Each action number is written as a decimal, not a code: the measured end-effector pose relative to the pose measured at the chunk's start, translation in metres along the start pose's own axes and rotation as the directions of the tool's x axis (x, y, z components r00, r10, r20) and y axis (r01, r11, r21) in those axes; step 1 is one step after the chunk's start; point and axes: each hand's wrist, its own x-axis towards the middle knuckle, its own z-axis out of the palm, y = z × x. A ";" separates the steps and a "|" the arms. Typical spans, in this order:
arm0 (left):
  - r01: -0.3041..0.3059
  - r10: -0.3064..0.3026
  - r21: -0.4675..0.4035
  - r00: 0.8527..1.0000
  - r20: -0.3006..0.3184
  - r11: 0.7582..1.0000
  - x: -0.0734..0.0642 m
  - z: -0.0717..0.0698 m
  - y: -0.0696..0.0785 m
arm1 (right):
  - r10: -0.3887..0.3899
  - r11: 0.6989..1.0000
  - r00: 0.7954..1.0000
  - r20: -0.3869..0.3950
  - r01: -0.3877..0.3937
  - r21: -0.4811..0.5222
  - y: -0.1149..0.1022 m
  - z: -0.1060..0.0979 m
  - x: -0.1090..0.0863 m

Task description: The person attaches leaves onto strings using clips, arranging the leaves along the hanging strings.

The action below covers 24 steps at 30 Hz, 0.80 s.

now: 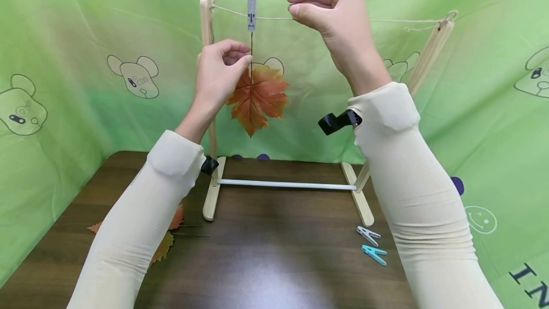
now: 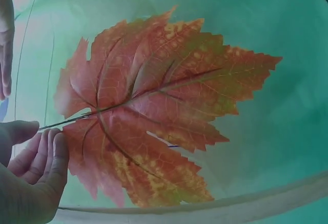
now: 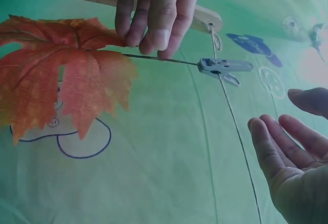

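Note:
A grey clothespin (image 1: 251, 11) sits on the string (image 1: 274, 18) and clips the top of a leaf's dark stem. The orange-red maple leaf (image 1: 261, 97) hangs point down beneath it. My left hand (image 1: 223, 68) pinches the stem just above the blade, thumb and fingertips meeting at it in the left wrist view. To the right of the clothespin, my right hand (image 1: 336, 11) is raised by the string, fingers loosely bent. A gap shows between its thumb and fingers in the right wrist view, with nothing held there.
Two wooden posts (image 1: 429, 58) carry the string, joined low down by a white bar (image 1: 287, 184). A grey clothespin (image 1: 369, 235) and a turquoise clothespin (image 1: 374, 254) lie on the brown table (image 1: 266, 232) at right. More leaves (image 1: 163, 247) lie partly behind my left sleeve.

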 end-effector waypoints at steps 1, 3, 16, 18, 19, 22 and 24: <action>-0.004 0.004 0.003 1.000 -0.003 1.000 -0.002 -0.001 0.000 | -0.006 1.000 1.000 0.003 0.006 0.002 0.000 -0.001 -0.003; -0.011 0.011 0.007 1.000 -0.007 1.000 -0.005 -0.004 -0.001 | -0.014 1.000 1.000 0.012 0.014 0.001 0.000 -0.004 -0.009; -0.061 0.058 0.061 0.997 0.056 0.996 -0.039 -0.019 -0.015 | -0.037 0.993 0.996 0.077 0.046 -0.112 0.008 -0.031 -0.060; -0.069 0.064 0.071 0.995 0.073 0.995 -0.046 -0.022 -0.019 | -0.019 0.984 0.996 0.082 0.033 -0.173 0.012 -0.038 -0.071; -0.070 0.064 0.076 0.995 0.079 0.995 -0.050 -0.024 -0.022 | -0.010 0.979 0.996 0.085 0.027 -0.202 0.014 -0.041 -0.076; -0.063 0.054 0.093 0.994 0.091 0.994 -0.060 -0.029 -0.029 | 0.029 0.957 0.994 0.101 0.001 -0.289 0.022 -0.049 -0.091; -0.050 0.040 0.104 0.995 0.096 0.993 -0.066 -0.033 -0.035 | 0.054 0.942 0.992 0.115 -0.012 -0.335 0.028 -0.055 -0.100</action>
